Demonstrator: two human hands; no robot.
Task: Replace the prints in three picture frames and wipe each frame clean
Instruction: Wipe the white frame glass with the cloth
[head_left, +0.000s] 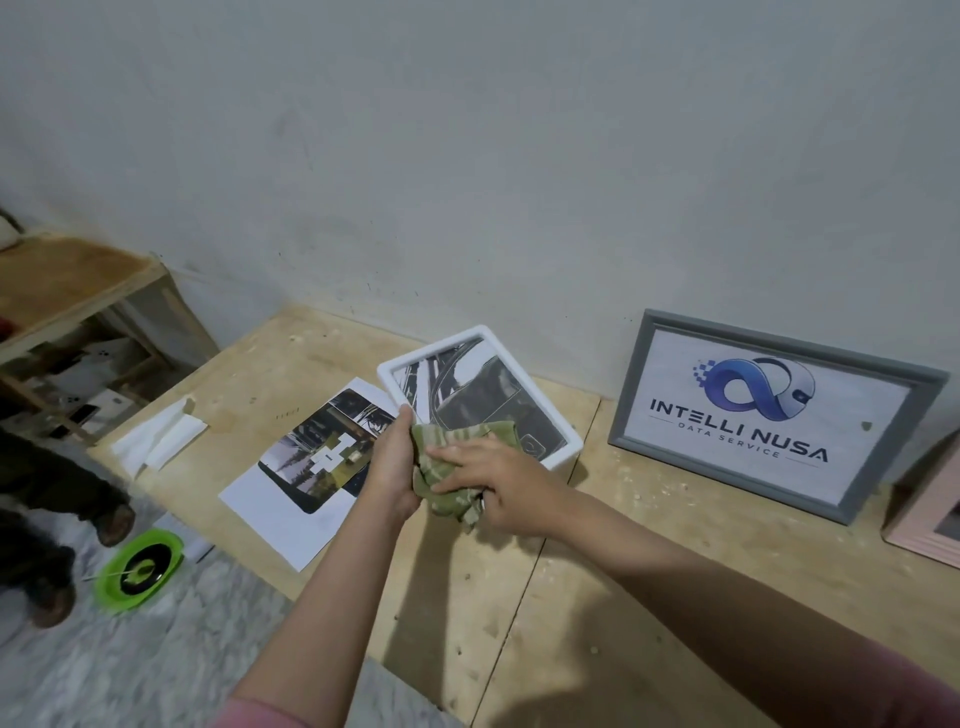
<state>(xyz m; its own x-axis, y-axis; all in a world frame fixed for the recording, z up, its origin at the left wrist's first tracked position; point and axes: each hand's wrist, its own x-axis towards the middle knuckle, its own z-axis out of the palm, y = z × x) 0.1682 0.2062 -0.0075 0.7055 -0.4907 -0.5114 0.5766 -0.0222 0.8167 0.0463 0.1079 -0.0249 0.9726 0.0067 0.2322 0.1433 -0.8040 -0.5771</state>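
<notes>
L hand (395, 467) grips white frame (483, 387) by its near-left edge, frame tilting up and away; R hand (498, 480) presses green cloth (457, 467) at its near corner.

— Legible markings, relative to the grey frame (774, 415)?

— One. The print inside the grey frame reads "INTELLI NUSA" in dark capitals, with "DATA SERVICE" in smaller letters directly beneath, both under a blue loop-shaped logo.

— Left of that frame?

— The white frame (480, 395) holds a black-and-white print; no lettering is readable there. The loose printed sheet (306, 467) further left shows pictures only, nothing legible.
</notes>
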